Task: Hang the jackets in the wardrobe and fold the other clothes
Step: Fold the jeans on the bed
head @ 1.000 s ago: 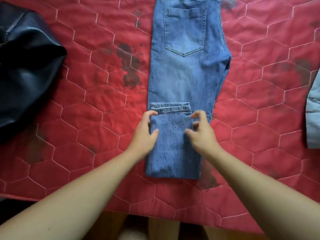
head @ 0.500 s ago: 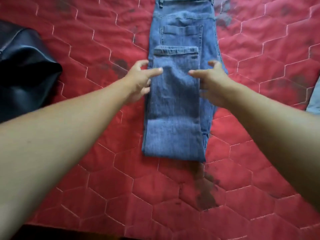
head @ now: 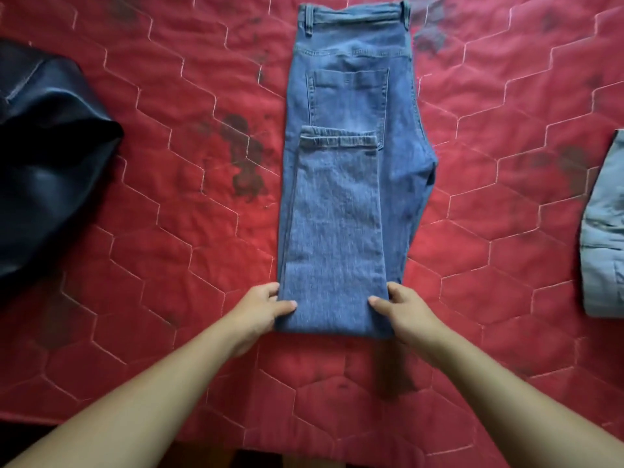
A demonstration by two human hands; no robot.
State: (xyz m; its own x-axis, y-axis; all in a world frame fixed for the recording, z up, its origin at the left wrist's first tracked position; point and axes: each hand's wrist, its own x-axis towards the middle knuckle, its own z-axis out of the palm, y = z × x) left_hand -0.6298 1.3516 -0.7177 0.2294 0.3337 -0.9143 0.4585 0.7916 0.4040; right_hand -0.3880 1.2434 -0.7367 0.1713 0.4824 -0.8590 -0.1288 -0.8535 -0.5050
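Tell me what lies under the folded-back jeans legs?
The jeans' seat, its back pocket partly covered by the hem, then the red quilt. The pocket's lower part is hidden.

The leg hem (head: 337,140) now lies released across the bottom of the back pocket (head: 347,92), above the frame's centre, while the left hand (head: 266,307) and right hand (head: 401,309), no longer at it, grip the jeans' (head: 351,204) folded end lower down.

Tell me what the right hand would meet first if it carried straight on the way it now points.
The jeans: the right hand grips their near folded end, thumb on top, pointing away from the person and slightly left. Carrying on, it would likely ride up the folded-over leg toward the hem.
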